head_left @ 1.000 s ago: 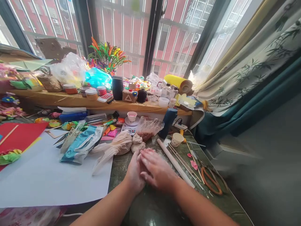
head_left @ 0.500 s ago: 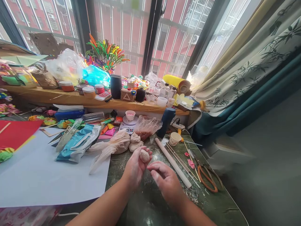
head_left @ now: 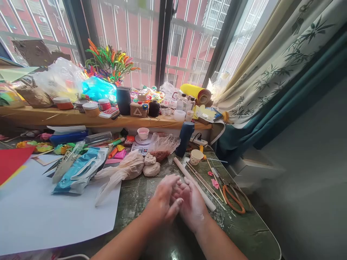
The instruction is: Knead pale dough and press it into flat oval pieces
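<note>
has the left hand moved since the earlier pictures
Yes. Judged against the stacked pale lumps on the table, the left hand has shifted to the right, leaving a visible gap between it and them.

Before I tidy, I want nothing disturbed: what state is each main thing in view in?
Left hand: partly curled, back showing
Right hand: partly curled, palm turned up
Clay lumps: uncovered, touching
Pale rod: lying flat
Near paper cup: upright, uncovered
Dark blue cylinder: standing
White sheet: spread flat
Yellow roll: rolled up, lying down
</note>
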Demonstrator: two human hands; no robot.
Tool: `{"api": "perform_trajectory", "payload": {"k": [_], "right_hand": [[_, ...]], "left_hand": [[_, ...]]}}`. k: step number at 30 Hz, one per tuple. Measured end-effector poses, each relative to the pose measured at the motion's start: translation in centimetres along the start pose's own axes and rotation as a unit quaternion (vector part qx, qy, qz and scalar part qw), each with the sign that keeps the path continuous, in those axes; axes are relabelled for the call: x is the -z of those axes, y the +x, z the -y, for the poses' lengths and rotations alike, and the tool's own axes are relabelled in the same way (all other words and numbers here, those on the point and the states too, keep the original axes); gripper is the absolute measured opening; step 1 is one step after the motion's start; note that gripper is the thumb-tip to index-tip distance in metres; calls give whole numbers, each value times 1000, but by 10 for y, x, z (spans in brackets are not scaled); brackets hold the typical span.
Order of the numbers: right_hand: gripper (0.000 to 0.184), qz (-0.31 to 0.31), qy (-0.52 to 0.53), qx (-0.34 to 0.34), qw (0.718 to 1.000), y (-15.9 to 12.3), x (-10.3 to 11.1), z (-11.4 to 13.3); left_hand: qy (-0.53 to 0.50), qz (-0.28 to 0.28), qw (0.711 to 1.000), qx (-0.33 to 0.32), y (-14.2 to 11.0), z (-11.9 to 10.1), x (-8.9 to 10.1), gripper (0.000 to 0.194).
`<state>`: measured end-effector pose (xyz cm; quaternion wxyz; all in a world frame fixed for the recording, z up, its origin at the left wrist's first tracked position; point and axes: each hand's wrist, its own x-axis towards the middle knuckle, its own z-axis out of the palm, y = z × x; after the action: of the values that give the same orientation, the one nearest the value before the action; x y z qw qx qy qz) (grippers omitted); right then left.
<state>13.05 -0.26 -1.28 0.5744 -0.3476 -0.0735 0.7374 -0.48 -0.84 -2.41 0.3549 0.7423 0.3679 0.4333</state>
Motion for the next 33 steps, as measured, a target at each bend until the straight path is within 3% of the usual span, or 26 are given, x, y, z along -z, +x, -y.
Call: {"api": "perform_trajectory", "payload": {"k": [3,5,7,9,12,15,17,22,28,33], "right_hand": [[31,-23,53,-68,996,-3,-1,8],[36,-60,69,-69,993,-3,-1,12],[42,-81,73,-51,993,-3,-3,13],[46,-83,66,-13,994,-4,-4,12],[51,-37,40,42,998,-5,-6,4],[58,7,6,79,997,-5,-6,-4],[63,8,-6,93,996,-3,-5,-9],[66,-25,-12,93,995,3,-3,-13],[61,-66,25,94,993,9,0,-17],[53,-48,-23,112,992,12,6,-13]], "left_hand": [[102,114,984,-93,-4,-13,1,80],[123,117,979,-116,-5,-15,3,75],[120,69,983,-120,-4,-13,4,61],[97,14,991,-89,-3,-7,4,51],[28,-29,999,14,1,-1,2,51],[-76,-14,990,122,5,-3,-1,57],[-128,11,979,159,7,-9,-3,55],[-139,17,976,166,11,-20,-5,49],[-96,43,981,162,12,-14,-6,55],[-157,31,971,179,9,-7,-7,45]]}}
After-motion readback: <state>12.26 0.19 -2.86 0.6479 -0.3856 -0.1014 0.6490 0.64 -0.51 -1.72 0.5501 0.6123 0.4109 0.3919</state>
